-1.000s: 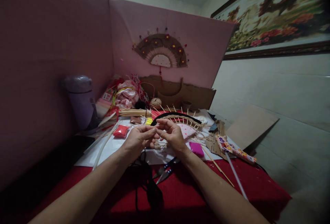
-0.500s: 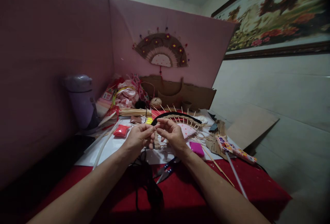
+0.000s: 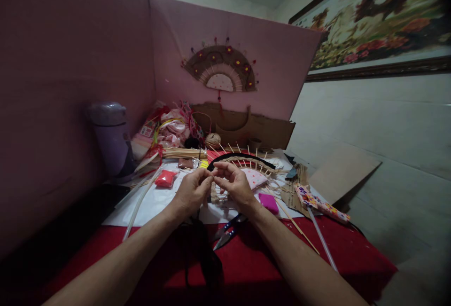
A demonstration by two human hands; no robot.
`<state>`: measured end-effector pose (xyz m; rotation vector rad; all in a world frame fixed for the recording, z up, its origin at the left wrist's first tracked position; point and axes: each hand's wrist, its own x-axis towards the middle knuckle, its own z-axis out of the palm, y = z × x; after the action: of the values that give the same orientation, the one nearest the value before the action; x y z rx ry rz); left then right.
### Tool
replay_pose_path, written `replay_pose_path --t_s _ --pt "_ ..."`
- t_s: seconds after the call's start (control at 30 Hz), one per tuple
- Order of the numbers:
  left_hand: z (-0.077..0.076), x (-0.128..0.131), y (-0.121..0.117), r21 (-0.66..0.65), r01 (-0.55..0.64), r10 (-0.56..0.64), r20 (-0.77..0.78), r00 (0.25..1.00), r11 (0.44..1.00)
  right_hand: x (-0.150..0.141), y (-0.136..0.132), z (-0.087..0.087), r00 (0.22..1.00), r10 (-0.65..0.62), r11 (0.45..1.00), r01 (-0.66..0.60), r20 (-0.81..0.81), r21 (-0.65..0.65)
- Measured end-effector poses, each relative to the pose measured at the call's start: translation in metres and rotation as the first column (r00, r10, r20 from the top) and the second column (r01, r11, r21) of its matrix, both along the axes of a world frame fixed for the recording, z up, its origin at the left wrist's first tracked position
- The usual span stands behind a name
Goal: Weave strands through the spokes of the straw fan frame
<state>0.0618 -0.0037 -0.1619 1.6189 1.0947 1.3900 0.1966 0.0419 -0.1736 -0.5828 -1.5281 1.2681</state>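
Note:
My left hand (image 3: 192,191) and my right hand (image 3: 235,184) meet fingertip to fingertip over the table, both pinched closed. What they pinch is too small and dark to name; it may be black cord (image 3: 199,245) trailing down from the left hand onto the red cloth (image 3: 253,263). Just behind the hands lies a half-made fan (image 3: 248,169) of wooden sticks with woven twine, a black rim and a pink dotted centre. Small snips (image 3: 227,233) lie below my right wrist.
A finished fan (image 3: 221,67) hangs on the pink backboard. A purple flask (image 3: 111,137) stands left. Stick bundle (image 3: 183,153), twine ball (image 3: 213,140), red clay pack (image 3: 165,179), magenta clay (image 3: 269,202), a patterned glue gun (image 3: 319,206) and cardboard pieces (image 3: 257,129) crowd the table.
Both hands have stayed pinched together in almost the same place, the left shifting very slightly right toward the fan's edge. Nothing else has moved.

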Motion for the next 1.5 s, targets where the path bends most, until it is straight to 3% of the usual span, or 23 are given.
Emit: replay_pose_path --t_s 0.43,0.57,0.77,1.0,1.1,1.37,1.5 --pt "0.003 0.001 0.000 -0.080 0.104 -0.080 0.256 0.963 0.991 0.000 0.000 0.002 0.999 -0.031 0.998 0.031 0.007 0.052" --pt "0.002 0.000 0.001 -0.079 0.127 -0.100 0.279 0.955 0.989 0.000 -0.002 0.004 1.000 -0.029 0.999 0.029 0.006 0.037" --pt "-0.001 -0.005 0.002 -0.110 0.284 -0.233 0.335 0.913 0.953 0.002 -0.003 0.007 1.000 -0.025 0.999 0.025 0.011 0.031" --pt "0.004 -0.005 -0.001 -0.156 0.311 -0.247 0.331 0.911 0.938 0.005 -0.003 0.010 1.000 -0.004 0.995 0.000 0.030 0.105" --pt "0.005 -0.004 -0.002 -0.143 0.319 -0.265 0.306 0.915 0.937 0.003 -0.005 0.010 0.999 0.031 0.998 -0.032 0.017 0.061" --pt "-0.001 -0.001 0.002 -0.074 0.313 -0.269 0.353 0.896 0.947 -0.005 -0.007 0.004 0.982 0.097 0.964 -0.133 -0.162 -0.228" --pt "-0.001 -0.002 0.002 -0.111 0.375 -0.299 0.418 0.858 0.920 -0.003 -0.004 0.003 0.979 0.108 0.960 -0.147 -0.171 -0.240"
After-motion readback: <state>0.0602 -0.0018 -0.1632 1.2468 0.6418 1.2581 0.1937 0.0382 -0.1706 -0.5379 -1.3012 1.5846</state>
